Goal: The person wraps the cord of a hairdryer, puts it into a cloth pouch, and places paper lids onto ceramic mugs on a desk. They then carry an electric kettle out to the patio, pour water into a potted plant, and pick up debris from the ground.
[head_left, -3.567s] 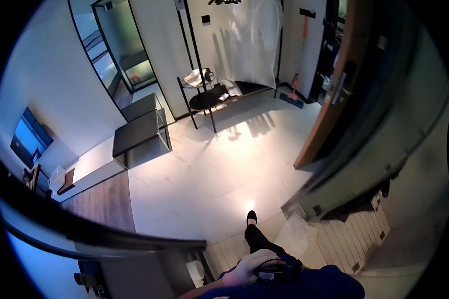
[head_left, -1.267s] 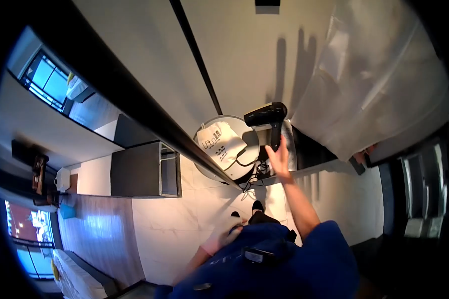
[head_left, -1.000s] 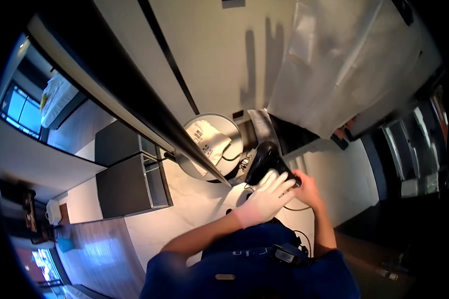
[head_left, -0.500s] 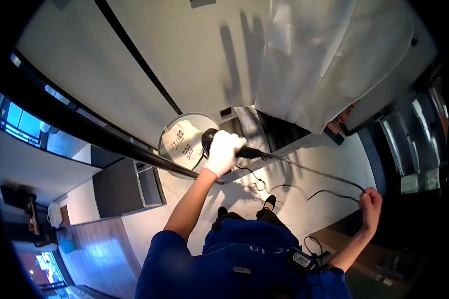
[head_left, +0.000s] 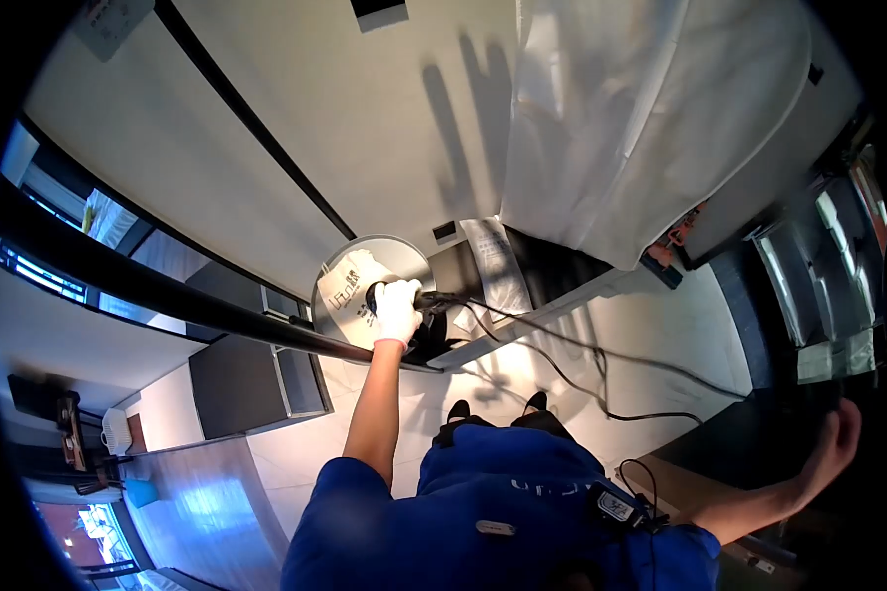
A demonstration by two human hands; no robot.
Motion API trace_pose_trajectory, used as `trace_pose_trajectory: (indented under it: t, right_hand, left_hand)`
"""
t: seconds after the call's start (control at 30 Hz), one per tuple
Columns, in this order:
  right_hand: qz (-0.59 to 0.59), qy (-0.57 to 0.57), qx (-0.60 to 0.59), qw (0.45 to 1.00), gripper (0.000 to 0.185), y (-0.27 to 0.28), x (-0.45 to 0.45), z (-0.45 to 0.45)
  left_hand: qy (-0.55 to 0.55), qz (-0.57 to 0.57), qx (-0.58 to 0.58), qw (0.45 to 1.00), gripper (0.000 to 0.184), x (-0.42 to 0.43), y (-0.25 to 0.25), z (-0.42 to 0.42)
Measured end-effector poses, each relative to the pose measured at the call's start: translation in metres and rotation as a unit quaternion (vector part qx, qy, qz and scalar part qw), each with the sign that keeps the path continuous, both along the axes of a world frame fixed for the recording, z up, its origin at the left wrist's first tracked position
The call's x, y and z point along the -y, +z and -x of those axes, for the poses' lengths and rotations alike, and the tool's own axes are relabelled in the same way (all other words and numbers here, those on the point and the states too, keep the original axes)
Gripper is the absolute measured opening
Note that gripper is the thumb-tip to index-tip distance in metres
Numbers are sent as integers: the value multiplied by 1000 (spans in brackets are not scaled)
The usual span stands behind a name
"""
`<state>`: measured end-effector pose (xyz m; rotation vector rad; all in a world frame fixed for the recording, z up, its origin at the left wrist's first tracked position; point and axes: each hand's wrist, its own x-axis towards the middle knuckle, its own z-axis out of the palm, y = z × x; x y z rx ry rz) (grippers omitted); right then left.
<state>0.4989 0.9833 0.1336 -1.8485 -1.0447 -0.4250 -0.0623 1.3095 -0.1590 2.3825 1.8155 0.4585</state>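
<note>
My left hand (head_left: pixel 398 313), in a white glove, is closed round a black corded handheld appliance (head_left: pixel 430 299); its exact kind is hidden by the hand. It is above a round grey-rimmed tray or stool top (head_left: pixel 421 258), beside a cream printed cloth bag (head_left: pixel 340 292). From the appliance a black cord (head_left: pixel 601 360) runs rightward in two strands and fades into the dark area towards my right hand (head_left: pixel 836 443). That bare hand is out at the far right, slightly blurred, its fingers drawn together; the stretch of cord at the fingers is hard to see.
A large white translucent sheet (head_left: pixel 641 118) hangs at the upper right. A black pole (head_left: pixel 197 295) crosses the left side. A clear plastic-wrapped packet (head_left: pixel 496 266) lies on the dark ledge. Dark cabinets (head_left: pixel 235 387) stand at left, and orange items (head_left: pixel 672 239) lie below the sheet.
My right hand has moved outward to the right and slightly down, with longer cord strands stretching that way. My left hand has shifted left with the appliance, over the cloth bag.
</note>
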Motion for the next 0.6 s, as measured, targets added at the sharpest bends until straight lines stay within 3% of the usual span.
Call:
trace_pose_trajectory:
  t: [0.07,0.17,0.2,0.27,0.3,0.33,0.37,0.4,0.43,0.47,0.5,0.53,0.57,0.6]
  right_hand:
    - [-51,-140,110,983,37,31,14,34]
    - [-139,-105,31,984,40,52,33,50]
    - [-35,61,56,996,44,56,33,52]
    - [49,224,-9,973,55,46,1,83]
    - [146,306,-103,935,56,41,-25,98]
    - [238,302,-205,900,57,33,-50,120]
    - [272,327,-307,851,58,15,-73,136]
    - [362,353,-314,804,62,-8,-89,135]
    - [423,329,-464,705,75,-12,-108,157]
    - [488,325,-424,690,89,-41,-120,162]
    - [510,353,-364,695,95,-83,-126,167]
    - [470,458,-138,742,99,-136,-136,171]
    - [479,464,-137,733,98,-138,-149,201]
    - [394,506,-112,759,94,-155,-161,226]
  left_hand:
    - [-44,-42,-23,998,35,5,10,-4]
    - [-15,-51,25,998,30,1,5,-6]
    - [1,-39,54,998,27,-2,5,-7]
    - [-25,-83,70,994,21,-4,19,-15]
    - [-46,-32,145,988,19,-7,21,-21]
    - [-67,21,219,973,20,-8,23,-29]
    - [-118,-21,249,961,24,-2,51,-39]
    - [-112,6,169,979,24,-2,67,-43]
    - [-142,2,235,962,24,-3,78,-48]
    - [-174,-2,299,938,24,-3,89,-55]
    - [-189,22,245,951,20,-4,103,-63]
    - [-232,-8,279,932,16,-2,112,-76]
    - [-244,6,303,921,16,2,121,-95]
    - [-256,22,324,911,16,9,133,-114]
